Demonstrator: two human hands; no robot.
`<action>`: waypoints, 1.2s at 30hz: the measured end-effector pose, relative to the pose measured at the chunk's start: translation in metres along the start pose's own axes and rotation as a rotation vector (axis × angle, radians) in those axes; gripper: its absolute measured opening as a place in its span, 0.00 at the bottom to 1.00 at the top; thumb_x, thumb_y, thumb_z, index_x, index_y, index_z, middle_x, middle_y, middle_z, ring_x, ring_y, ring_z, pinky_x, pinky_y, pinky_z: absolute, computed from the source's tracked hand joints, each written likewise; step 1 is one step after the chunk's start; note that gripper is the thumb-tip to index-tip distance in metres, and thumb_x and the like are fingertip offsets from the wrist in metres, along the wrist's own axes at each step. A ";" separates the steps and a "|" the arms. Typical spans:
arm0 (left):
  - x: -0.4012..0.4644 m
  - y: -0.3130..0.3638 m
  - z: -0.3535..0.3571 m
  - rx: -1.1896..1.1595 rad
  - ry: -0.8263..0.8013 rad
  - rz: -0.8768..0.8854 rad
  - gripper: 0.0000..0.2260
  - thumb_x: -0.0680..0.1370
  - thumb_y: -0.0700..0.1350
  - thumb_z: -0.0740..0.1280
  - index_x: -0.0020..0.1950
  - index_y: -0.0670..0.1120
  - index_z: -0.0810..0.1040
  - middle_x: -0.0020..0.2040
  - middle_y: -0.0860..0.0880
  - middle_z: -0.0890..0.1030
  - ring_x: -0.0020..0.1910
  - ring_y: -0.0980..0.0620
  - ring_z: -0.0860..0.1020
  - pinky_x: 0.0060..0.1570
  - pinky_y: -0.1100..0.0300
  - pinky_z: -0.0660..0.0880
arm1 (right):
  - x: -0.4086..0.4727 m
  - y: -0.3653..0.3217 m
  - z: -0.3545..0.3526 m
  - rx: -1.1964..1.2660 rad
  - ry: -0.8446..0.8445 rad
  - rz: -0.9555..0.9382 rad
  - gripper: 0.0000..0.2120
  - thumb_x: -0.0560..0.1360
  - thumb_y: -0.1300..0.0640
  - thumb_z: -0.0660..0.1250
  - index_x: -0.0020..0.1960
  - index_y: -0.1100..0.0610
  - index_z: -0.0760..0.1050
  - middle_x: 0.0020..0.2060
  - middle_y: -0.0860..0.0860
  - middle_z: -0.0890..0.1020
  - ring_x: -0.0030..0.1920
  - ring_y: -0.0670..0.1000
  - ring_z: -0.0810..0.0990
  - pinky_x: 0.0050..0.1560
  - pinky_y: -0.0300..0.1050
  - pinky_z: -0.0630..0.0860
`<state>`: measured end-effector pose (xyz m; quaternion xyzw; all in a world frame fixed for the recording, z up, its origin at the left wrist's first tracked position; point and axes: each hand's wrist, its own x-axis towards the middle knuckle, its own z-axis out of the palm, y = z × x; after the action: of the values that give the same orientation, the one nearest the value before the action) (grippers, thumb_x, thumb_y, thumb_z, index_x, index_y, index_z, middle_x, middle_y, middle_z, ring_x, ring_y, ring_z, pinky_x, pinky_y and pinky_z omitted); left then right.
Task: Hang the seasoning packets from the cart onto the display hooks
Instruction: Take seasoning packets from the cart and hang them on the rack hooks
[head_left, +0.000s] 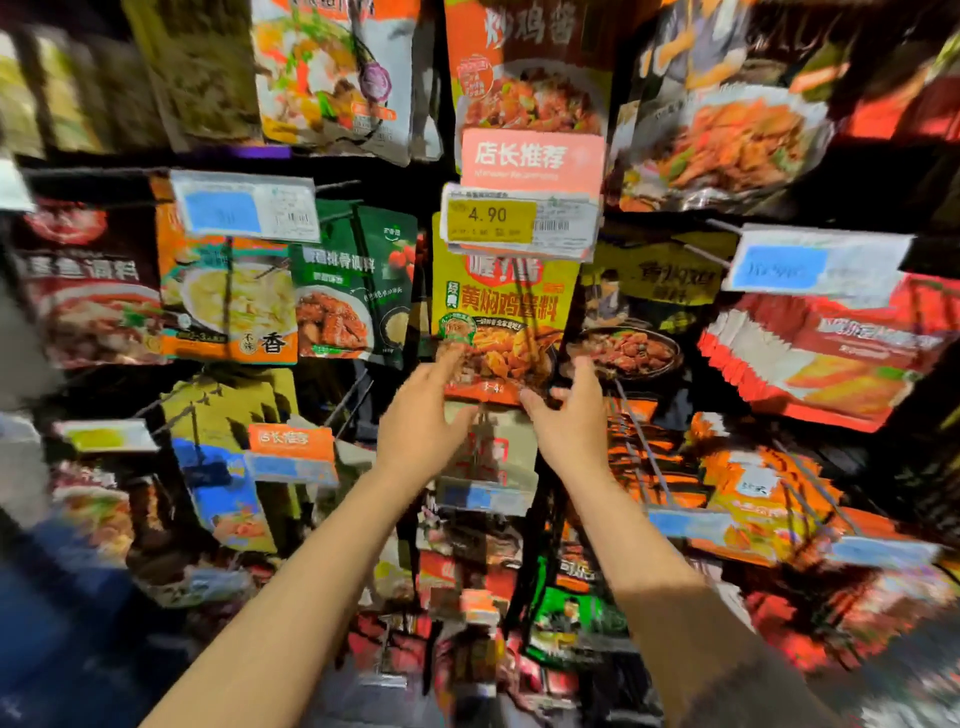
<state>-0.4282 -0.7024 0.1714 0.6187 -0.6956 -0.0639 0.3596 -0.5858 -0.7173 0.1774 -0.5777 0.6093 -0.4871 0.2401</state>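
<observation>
Below the 4.90 price tag (491, 221), yellow-and-orange seasoning packet (501, 317), left hand (421, 421) and right hand (569, 421) grips wide at its bottom edge

At the centre of the frame, a yellow price tag (491, 221) reads "4.90". Just above it, a pink sign (532, 158) reads "店长推荐", with smaller English beneath that is too blurred to read. Below the tag hangs a yellow seasoning packet (501, 317) printed "黄焖鸡酱料". At upper centre, an orange packet (524, 62) shows "炒鸡酱". Left of centre, a green packet (358, 286) seems to read "排骨调料". Further left, an orange-edged packet (228, 301) bears "香", and a dark red packet (85, 291) shows "调料". At lower left, a small orange sign (291, 439) repeats "店长推荐".
</observation>
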 end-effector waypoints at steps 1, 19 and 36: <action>-0.015 0.001 -0.006 0.003 0.034 -0.008 0.25 0.78 0.50 0.66 0.74 0.53 0.64 0.63 0.48 0.75 0.60 0.48 0.75 0.51 0.54 0.74 | -0.012 -0.004 -0.001 0.048 -0.036 -0.020 0.30 0.75 0.56 0.69 0.72 0.52 0.60 0.64 0.49 0.69 0.59 0.50 0.74 0.59 0.48 0.73; -0.340 -0.102 -0.197 0.117 0.600 -0.636 0.05 0.77 0.46 0.66 0.48 0.49 0.82 0.38 0.55 0.81 0.37 0.55 0.78 0.38 0.61 0.72 | -0.266 -0.121 0.134 0.325 -0.940 -0.265 0.03 0.75 0.65 0.66 0.46 0.59 0.77 0.36 0.47 0.78 0.31 0.35 0.76 0.35 0.28 0.69; -0.600 -0.225 -0.271 0.334 0.699 -1.192 0.20 0.75 0.42 0.71 0.66 0.44 0.76 0.66 0.41 0.73 0.64 0.43 0.70 0.62 0.57 0.65 | -0.503 -0.153 0.291 -0.147 -1.481 -0.368 0.17 0.77 0.53 0.66 0.65 0.54 0.70 0.54 0.47 0.73 0.51 0.47 0.73 0.53 0.45 0.73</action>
<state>-0.1019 -0.1131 -0.0024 0.9250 -0.0833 0.0600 0.3657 -0.1559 -0.3156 0.0557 -0.8599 0.2142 0.0368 0.4619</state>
